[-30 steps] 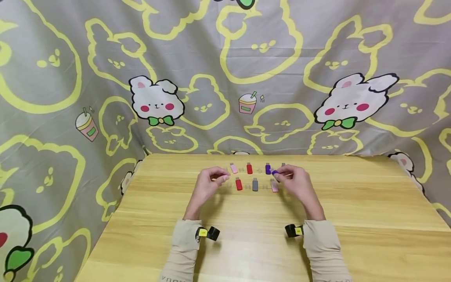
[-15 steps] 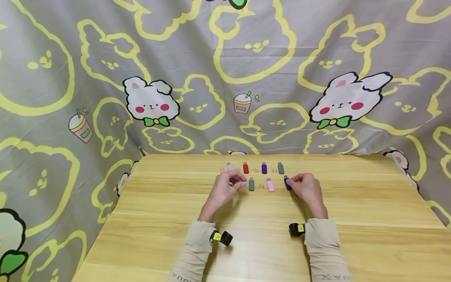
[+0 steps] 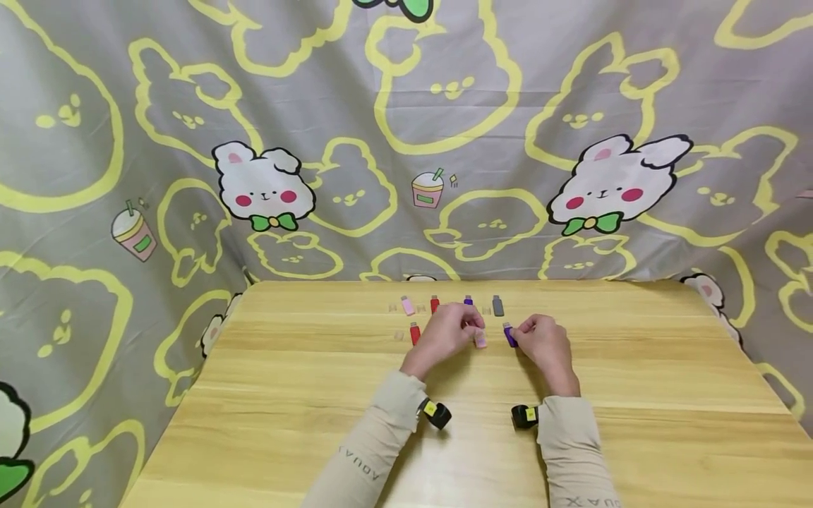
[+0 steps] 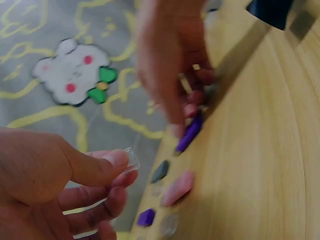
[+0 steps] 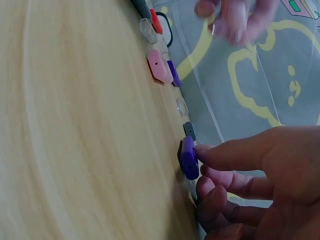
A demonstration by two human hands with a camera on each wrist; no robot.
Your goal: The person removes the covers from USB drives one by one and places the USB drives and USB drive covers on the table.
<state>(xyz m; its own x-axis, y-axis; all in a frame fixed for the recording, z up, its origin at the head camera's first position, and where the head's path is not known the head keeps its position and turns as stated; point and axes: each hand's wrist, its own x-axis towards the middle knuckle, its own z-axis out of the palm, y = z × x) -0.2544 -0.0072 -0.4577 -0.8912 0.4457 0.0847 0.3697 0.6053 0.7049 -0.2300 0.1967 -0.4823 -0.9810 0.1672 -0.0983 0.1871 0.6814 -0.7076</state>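
Note:
Between thumb and fingertips my left hand (image 3: 444, 330) pinches a small clear plastic cap (image 4: 133, 161), lifted over the tabletop. That hand passes in front of part of the front row, near a pink USB stick (image 3: 480, 340). My right hand (image 3: 545, 344) grips a purple USB stick (image 5: 189, 159) at the right end of the front row, close on the table. At the left end of this row lies a red USB stick (image 3: 415, 333). The grey stick seen earlier in this row is hidden by my left hand.
A back row holds a pink stick (image 3: 408, 305), a red stick (image 3: 435, 304), a purple stick (image 3: 468, 300) and a grey stick (image 3: 498, 306). Clear caps (image 3: 392, 308) lie among the sticks. A patterned curtain (image 3: 356, 212) hangs behind the wooden table (image 3: 292, 395).
My left hand has moved right along the front row. My right hand has brought the purple USB stick down to the row's right end and stays there. The head view has shifted slightly.

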